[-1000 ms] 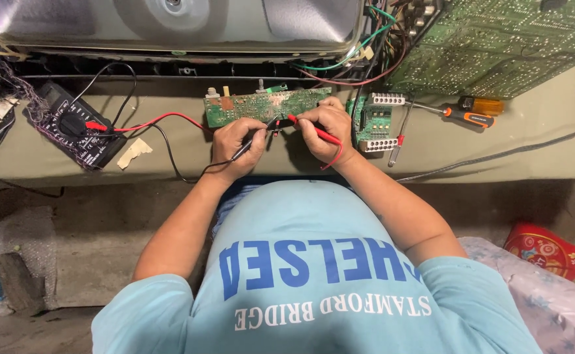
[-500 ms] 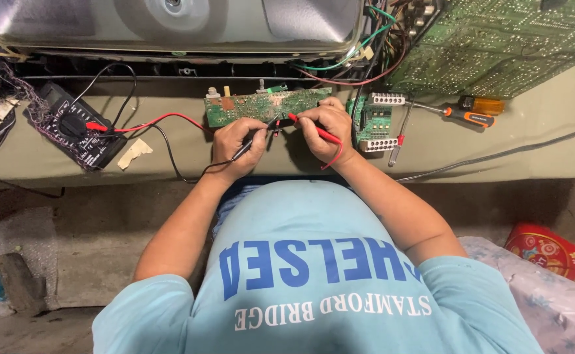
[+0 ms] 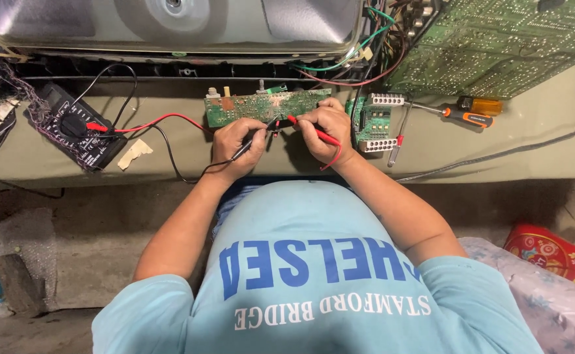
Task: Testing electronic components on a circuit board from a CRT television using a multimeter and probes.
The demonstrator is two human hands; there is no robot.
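Gripping a black probe (image 3: 251,145), the left hand (image 3: 235,147) meets the right hand (image 3: 330,131), closed on a red probe (image 3: 313,133), over a narrow green circuit board (image 3: 248,108) on the olive bench (image 3: 510,141); black multimeter (image 3: 77,134) lies well left.

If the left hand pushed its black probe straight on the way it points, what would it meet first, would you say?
Probably the long green circuit board: the left hand aims the black probe at its near edge, though depth is unclear.
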